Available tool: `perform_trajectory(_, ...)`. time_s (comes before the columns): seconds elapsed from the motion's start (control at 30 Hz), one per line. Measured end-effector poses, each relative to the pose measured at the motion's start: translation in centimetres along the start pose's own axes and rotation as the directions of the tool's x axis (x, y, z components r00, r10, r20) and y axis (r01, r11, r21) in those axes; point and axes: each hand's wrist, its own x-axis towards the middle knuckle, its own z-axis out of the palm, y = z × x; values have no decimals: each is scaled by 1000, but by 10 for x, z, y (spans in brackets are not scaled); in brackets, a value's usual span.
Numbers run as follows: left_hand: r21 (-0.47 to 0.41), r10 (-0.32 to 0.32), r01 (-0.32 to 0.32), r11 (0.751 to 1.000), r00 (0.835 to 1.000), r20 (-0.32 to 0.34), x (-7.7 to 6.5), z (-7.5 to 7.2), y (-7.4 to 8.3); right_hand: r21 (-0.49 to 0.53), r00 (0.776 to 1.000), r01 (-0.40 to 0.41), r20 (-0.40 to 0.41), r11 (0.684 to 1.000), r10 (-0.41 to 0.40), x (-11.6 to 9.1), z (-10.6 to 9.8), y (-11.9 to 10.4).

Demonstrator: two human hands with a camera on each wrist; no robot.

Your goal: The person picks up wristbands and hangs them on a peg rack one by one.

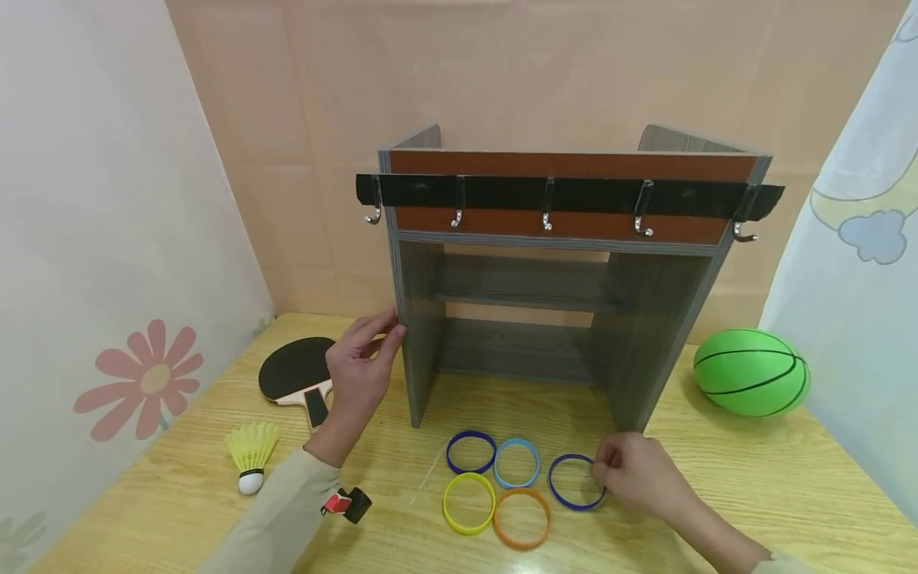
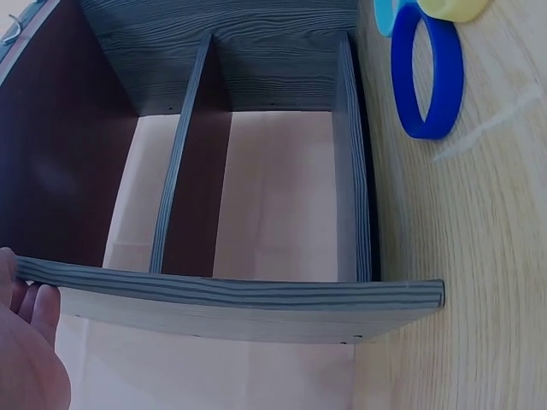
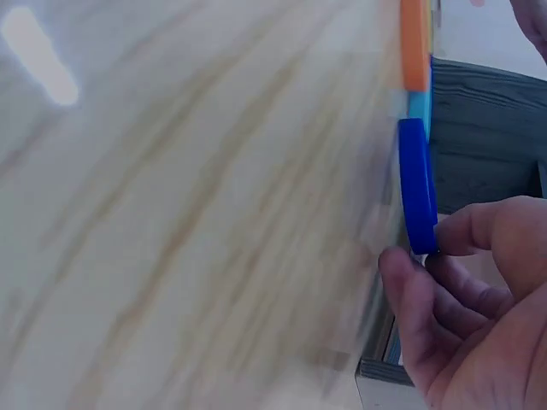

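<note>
A small grey wood-grain shelf unit stands on the table, with a black strip of several silver hooks across its brown front board. My left hand holds the front edge of its left side panel, thumb and fingers on either side. At the front right, my right hand pinches the right rim of a dark blue silicone wristband, seen edge-on in the right wrist view. Left of it lie another dark blue wristband, a light blue one, a yellow one and an orange one.
A black table tennis bat and a yellow shuttlecock lie left of my left arm. A green ball sits right of the shelf unit. Patterned curtains hang at both sides, and a beige covering stands behind.
</note>
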Motion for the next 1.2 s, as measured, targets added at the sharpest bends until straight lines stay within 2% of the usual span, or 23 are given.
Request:
perform_trajectory(0.13,-9,-13,13,1000,1000,-6,3,3,12,144,999,-21,40,989,15,0,-8,2)
perform_trajectory(0.27,11,-19,19,1000,1000,-1,5,5,23,301,991,-119,92,946,96,-1,-18,-1)
perform_trajectory(0.37,34,-18,18,999,1000,1,6,5,26,359,989,-141,95,923,115,-1,-27,-6)
perform_trajectory(0.5,43,7,-7,999,1000,3,6,5,25,416,993,-119,67,901,100,3,-40,-17)
perform_trajectory(0.6,51,29,-30,998,999,12,7,5,23,485,997,-78,30,871,72,9,-50,-26)
perform_trajectory(0.83,63,52,-55,997,998,39,9,2,22,633,1000,15,-25,774,0,23,-68,-56)
perform_trajectory(1.03,74,38,-43,996,997,67,11,0,26,729,995,98,-55,678,-84,36,-70,-83)
perform_trajectory(1.2,65,11,-15,998,998,63,12,0,26,781,992,118,-70,613,-101,52,-69,-107)
